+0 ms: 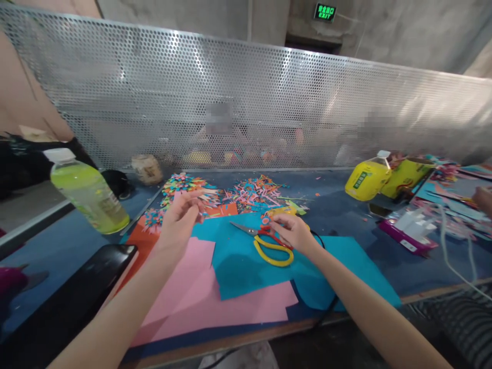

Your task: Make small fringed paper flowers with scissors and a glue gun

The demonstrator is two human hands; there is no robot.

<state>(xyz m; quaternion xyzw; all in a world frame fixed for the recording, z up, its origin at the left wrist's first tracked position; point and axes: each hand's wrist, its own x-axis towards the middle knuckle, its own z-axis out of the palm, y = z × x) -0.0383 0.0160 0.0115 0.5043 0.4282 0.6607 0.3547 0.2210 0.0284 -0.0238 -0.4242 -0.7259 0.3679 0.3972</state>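
Observation:
My left hand (183, 211) is raised over the sheets of paper, its fingers curled in towards the thumb. Whatever may be between those fingertips is hidden. My right hand (292, 231) pinches a small round piece (265, 219), pale with a coloured rim, too small to name surely. Just beneath that hand lie scissors (273, 257) with yellow and red handles, blades apart and pointing left. They rest on blue paper (238, 271), which overlaps pink paper (172, 302). Behind the right hand is a yellow tool (282, 210), partly covered, with a black cord nearby.
Heaps of coloured paper strips (255, 193) lie along a perforated metal screen (246, 92). A green drink bottle (90, 192) and a black case (73, 302) are at left. Rightwards stand a yellow jug (365, 179), a purple tissue pack (407, 236) and another person's hand (483, 199).

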